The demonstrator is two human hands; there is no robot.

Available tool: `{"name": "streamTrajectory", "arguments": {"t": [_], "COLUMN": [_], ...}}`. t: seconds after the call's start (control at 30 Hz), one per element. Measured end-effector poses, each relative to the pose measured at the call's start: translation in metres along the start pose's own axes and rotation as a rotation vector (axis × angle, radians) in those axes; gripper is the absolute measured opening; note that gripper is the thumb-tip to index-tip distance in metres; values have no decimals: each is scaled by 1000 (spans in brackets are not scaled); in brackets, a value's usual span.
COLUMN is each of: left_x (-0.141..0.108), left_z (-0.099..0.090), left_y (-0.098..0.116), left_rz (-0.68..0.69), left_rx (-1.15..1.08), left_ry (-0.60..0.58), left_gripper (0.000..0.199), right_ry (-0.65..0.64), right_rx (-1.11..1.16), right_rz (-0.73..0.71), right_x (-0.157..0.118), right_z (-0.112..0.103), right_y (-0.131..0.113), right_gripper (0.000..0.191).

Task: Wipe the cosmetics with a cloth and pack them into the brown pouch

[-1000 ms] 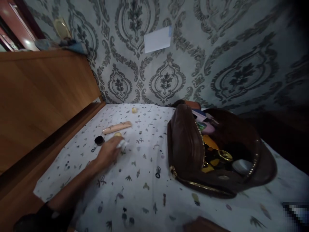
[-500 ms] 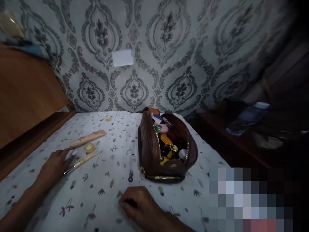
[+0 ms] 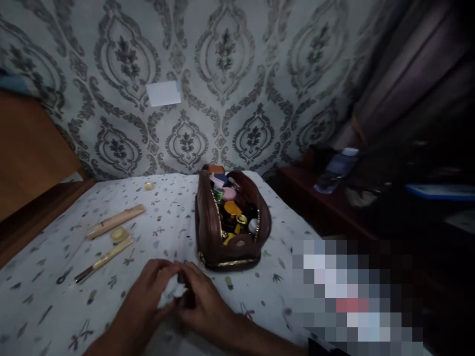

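Note:
Both hands meet low in the middle, in front of an open brown bag (image 3: 208,232). My left hand (image 3: 148,289) has its fingers curled round a small whitish thing (image 3: 174,289), too blurred to name. Against it, my right hand (image 3: 208,299) is closed, and what its fingers hold is hidden. Inside the bag are small containers, among them a pink one (image 3: 228,194) and an orange one (image 3: 232,207). At the left lie a peach tube (image 3: 117,221), a round yellowish jar (image 3: 119,234) and a slim brush-like stick (image 3: 106,258).
A small yellowish cube-like item (image 3: 148,185) lies near the wall. A wooden panel (image 3: 33,153) stands at the left. On the right, a plastic bottle (image 3: 337,170) rests on a dark red surface (image 3: 304,190). A blurred-out patch covers the lower right.
My left hand has moved right, away from the tube and stick, and now meets my right hand, with something whitish between them. The view has shifted to the right.

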State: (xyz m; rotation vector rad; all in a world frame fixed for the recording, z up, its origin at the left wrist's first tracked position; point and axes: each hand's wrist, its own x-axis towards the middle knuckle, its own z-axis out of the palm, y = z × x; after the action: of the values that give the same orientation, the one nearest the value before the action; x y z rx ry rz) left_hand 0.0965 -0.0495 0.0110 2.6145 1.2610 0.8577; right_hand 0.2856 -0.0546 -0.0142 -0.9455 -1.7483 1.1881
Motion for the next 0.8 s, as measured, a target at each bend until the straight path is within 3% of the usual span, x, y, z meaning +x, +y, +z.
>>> {"name": "streamTrajectory", "arguments": {"t": [0.07,0.13,0.2,0.3,0.4,0.53,0.8], "left_x": [6,14,23,33,39,44,44], "left_z": [15,20,19,14,12,13,12], "left_y": [14,21,25,28,29,27,18], "left_rz": [99,136,133,127,-4,-210,-209], "left_rx": [14,60,105,131,45,-116,-392], "left_ry": [22,58,94,149,111,73,68], "left_gripper": [37,25,13,17,15,30,27], "right_ry": [41,82,68,-20,-8,41,50], "right_rx": [32,100,175,211,149,192,487], "right_rz": [-39,-83,-129,-121,-54,16,125], "right_x": [-1,1,4,8,9,8,14], "right_z": [-3,-5,-6,-7,-7,-7,-11], "right_y": [3,1,-5,-12,-11,-5,-2], "right_gripper": [79,67,50,31,19,28,32]}}
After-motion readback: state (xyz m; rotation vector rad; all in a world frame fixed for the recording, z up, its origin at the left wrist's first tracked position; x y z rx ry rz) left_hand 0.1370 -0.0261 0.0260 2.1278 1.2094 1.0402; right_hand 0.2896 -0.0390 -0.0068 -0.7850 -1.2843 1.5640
